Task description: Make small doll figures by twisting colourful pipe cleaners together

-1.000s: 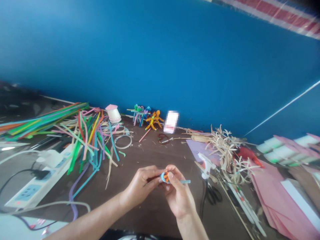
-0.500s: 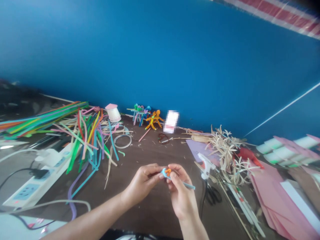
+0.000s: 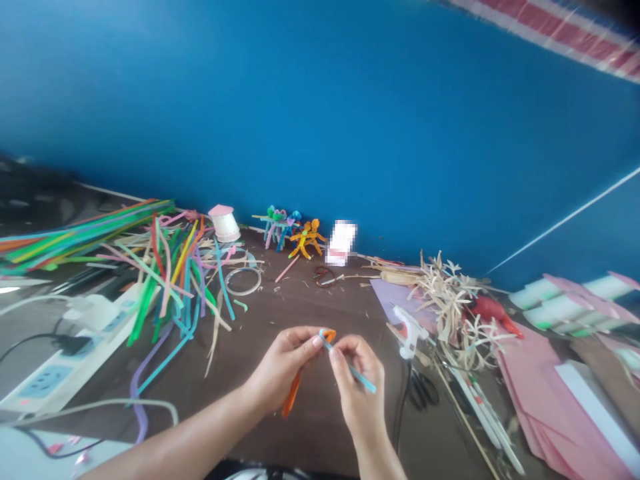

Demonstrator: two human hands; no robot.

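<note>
Both my hands meet low in the middle of the view, above the brown table [image 3: 310, 307]. My left hand [image 3: 285, 367] pinches an orange pipe cleaner [image 3: 291, 395] whose tail hangs down below my palm. My right hand [image 3: 357, 387] pinches a light blue pipe cleaner [image 3: 361, 378] that sticks out to the right. The two strands cross and twist together at my fingertips, where an orange loop shows. All fingers of both hands are closed on the strands.
A heap of coloured pipe cleaners [image 3: 175, 273] lies at left beside a white power strip [image 3: 60, 360]. Small pipe-cleaner figures [image 3: 295, 233] and a pink-topped cup [image 3: 224, 223] stand by the blue wall. A glue gun [image 3: 410, 330], scissors [image 3: 424, 390], dried straw [image 3: 450, 293] and pink paper sheets [image 3: 560, 387] lie at right.
The orange strand has been pulled out longer and now hangs below my left hand. My right hand turned the blue strand downward to the right. The view shifted slightly.
</note>
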